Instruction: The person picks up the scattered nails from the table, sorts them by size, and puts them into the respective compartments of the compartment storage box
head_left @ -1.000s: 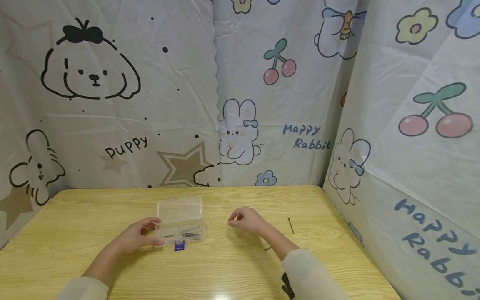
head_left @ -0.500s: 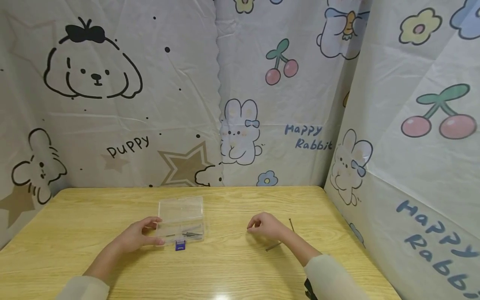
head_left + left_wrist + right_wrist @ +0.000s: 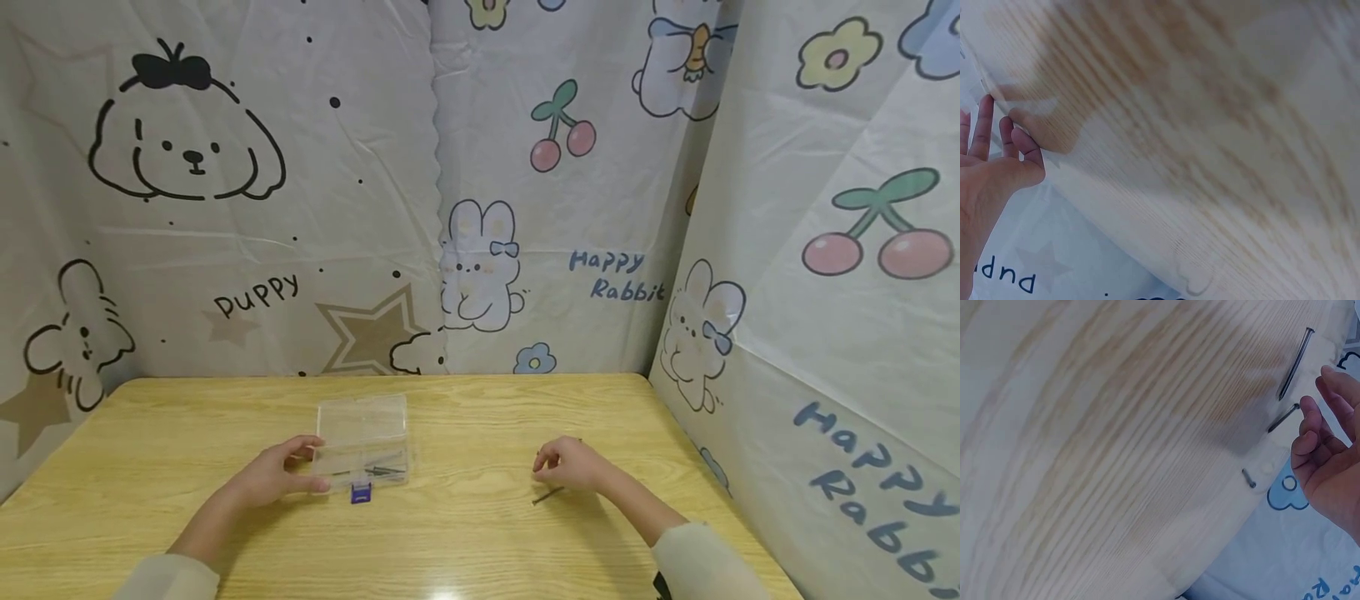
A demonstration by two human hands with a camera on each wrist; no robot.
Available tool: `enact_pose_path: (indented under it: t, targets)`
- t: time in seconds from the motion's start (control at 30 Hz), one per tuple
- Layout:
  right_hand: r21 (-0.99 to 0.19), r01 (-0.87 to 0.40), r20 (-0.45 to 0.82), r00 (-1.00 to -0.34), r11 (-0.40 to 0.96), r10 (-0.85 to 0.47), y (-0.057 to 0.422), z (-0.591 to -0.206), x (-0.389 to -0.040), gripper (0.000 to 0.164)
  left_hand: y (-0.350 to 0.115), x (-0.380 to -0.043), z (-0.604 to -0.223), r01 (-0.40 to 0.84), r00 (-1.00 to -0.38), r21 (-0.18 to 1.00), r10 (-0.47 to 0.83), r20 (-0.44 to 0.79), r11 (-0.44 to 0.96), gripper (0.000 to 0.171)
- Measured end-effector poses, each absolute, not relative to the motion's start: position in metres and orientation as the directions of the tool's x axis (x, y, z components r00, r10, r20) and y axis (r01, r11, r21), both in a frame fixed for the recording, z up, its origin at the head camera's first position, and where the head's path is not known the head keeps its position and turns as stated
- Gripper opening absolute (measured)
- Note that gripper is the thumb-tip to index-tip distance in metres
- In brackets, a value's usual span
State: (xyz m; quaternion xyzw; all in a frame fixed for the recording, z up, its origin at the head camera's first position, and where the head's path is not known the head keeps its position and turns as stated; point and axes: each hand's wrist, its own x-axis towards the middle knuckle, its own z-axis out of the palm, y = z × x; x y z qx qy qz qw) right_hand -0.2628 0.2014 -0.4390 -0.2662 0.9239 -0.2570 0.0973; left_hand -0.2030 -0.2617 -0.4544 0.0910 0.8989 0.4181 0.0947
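My left hand (image 3: 266, 477) holds the left side of a clear plastic compartment box (image 3: 362, 421), thumb at its front corner and fingers at its back. The lid is up, and a blue clasp (image 3: 361, 492) hangs at the front. Dark nails (image 3: 386, 471) lie in the right compartment, a smaller piece in the left one. Over the loose nails on the right, my right hand (image 3: 573, 467) has loosely bent fingers with nothing between them. The right wrist view shows a long nail (image 3: 1296, 362), a shorter nail (image 3: 1284, 417) near the fingertips and a small nail (image 3: 1248, 478).
Both hands work over a wood-grain table (image 3: 450, 533). Behind it and along the right side hangs a printed cloth (image 3: 360, 233) with puppy, rabbit and cherry drawings. A black strap (image 3: 662, 585) shows at the right sleeve.
My right hand has moved right and toward me, away from the box to over the loose nails. The left hand has stayed at the box.
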Motion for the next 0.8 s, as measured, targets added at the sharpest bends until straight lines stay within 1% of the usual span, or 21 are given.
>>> enact_pose_path:
  t: [0.33, 0.5, 0.7, 0.8]
  targets:
    - [-0.517, -0.439, -0.027, -0.849, 0.734, -0.527, 0.23, -0.437, -0.257, 0.007, -0.259, -0.201, -0.451, 0.088, -0.969, 0.756, 0.233, -0.087, 0.648, 0.074]
    - [-0.531, -0.44, -0.032, -0.844, 0.725, -0.536, 0.235, -0.438, -0.256, 0.007, -0.261, -0.2, -0.45, 0.089, -0.968, 0.758, 0.234, -0.085, 0.646, 0.074]
    - [-0.515, -0.413, -0.055, -0.859, 0.751, -0.509, 0.238, -0.443, -0.255, 0.005, -0.261, -0.2, -0.454, 0.096, -0.968, 0.754, 0.239, -0.083, 0.65, 0.074]
    - [-0.518, -0.405, -0.052, -0.864, 0.753, -0.501, 0.238, -0.445, -0.255, 0.003, -0.261, -0.2, -0.453, 0.074, -0.971, 0.759, 0.22, -0.092, 0.646, 0.075]
